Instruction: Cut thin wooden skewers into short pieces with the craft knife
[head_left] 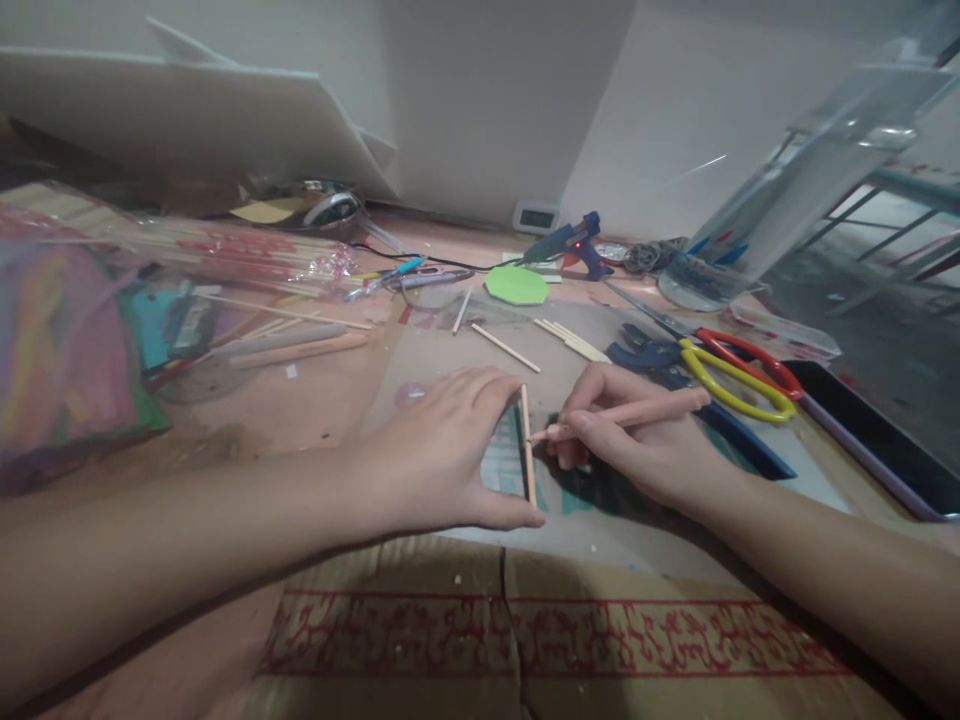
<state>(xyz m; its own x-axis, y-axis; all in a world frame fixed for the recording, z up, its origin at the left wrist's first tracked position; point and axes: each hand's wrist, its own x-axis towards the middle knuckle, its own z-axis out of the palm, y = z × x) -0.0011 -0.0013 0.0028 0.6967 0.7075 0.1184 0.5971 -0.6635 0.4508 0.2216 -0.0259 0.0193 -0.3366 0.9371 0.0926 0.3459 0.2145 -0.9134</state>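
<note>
Between the thumb and fingers of my left hand [450, 450] a short wooden stick [528, 450] is held near its two ends, standing roughly upright in view. My right hand [637, 435] is closed round a light pinkish pen [652, 408], whose tip touches or nearly touches the middle of the stick. Beyond my hands lie two loose short sticks, one thin stick [505, 348] and one near the green paper [517, 285]. A small bunch of sticks [571, 340] is just past my right hand.
Right of my hands are scissors [739, 375], blue-handled pliers [742, 440], a phone [877, 435] and a clear bottle [772, 200]. A glue gun [566, 245] lies at the back. Plastic packs [67, 350] and packaged sticks [225, 250] fill the left.
</note>
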